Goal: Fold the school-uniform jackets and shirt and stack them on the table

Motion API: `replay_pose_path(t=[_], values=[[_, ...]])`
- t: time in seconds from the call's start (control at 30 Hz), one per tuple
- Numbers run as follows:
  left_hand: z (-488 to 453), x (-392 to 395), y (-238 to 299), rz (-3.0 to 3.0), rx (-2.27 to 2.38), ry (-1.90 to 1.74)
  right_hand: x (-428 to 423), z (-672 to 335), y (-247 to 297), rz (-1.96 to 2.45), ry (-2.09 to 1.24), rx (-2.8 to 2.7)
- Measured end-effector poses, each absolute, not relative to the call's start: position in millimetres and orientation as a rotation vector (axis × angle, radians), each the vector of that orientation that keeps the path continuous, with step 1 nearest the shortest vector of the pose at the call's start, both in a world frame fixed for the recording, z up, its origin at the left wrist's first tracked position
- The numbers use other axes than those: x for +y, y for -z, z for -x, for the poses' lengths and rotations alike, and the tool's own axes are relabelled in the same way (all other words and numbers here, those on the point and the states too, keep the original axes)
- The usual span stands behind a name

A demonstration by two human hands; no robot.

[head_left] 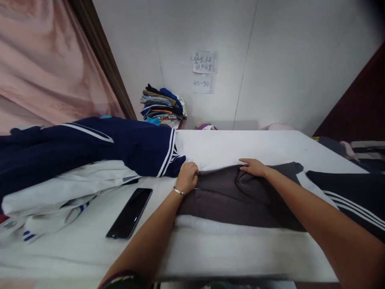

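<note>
A dark grey garment lies across the white table in front of me, its exact kind unclear. At its far left corner, my left hand is closed on the cloth, fingers curled over the edge. Farther right along the same far edge, my right hand pinches the fabric, and creases run from its fingertips. White cloth shows along the near side of the garment. Just beyond my left hand lies a navy garment with white stripes.
A black phone lies left of my left arm. White clothing is heaped at the left, and a black garment with white stripes lies at the right. Folded clothes are stacked by the wall, below paper signs.
</note>
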State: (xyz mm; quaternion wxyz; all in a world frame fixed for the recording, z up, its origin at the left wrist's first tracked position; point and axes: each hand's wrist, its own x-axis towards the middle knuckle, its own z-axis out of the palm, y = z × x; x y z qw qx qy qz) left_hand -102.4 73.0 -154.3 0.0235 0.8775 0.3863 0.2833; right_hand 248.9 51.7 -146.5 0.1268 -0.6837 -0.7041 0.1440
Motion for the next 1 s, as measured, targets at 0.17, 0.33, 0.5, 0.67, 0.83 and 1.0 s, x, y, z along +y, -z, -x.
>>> replay_pose_path(t=[0.17, 0.33, 0.5, 0.67, 0.83, 1.0], values=[[109, 65, 157, -2.626, 1.096, -0.794, 47, -261, 170, 1.899, -0.368, -2.0], [110, 68, 158, -2.488, 1.145, -0.882, 44, -267, 186, 1.714, -0.263, -2.022], [108, 86, 162, -2.319, 1.559, -0.861, 45, -262, 182, 1.78, -0.387, -1.94], [109, 103, 167, -2.338, 1.803, -0.677, 45, -255, 174, 1.971, -0.442, -1.957], [113, 106, 163, -2.395, 1.83, -0.513, 52, -252, 173, 2.145, -0.25, -2.009], [116, 108, 151, -2.263, 1.663, -0.69, 60, -249, 171, 2.202, -0.232, -2.021]])
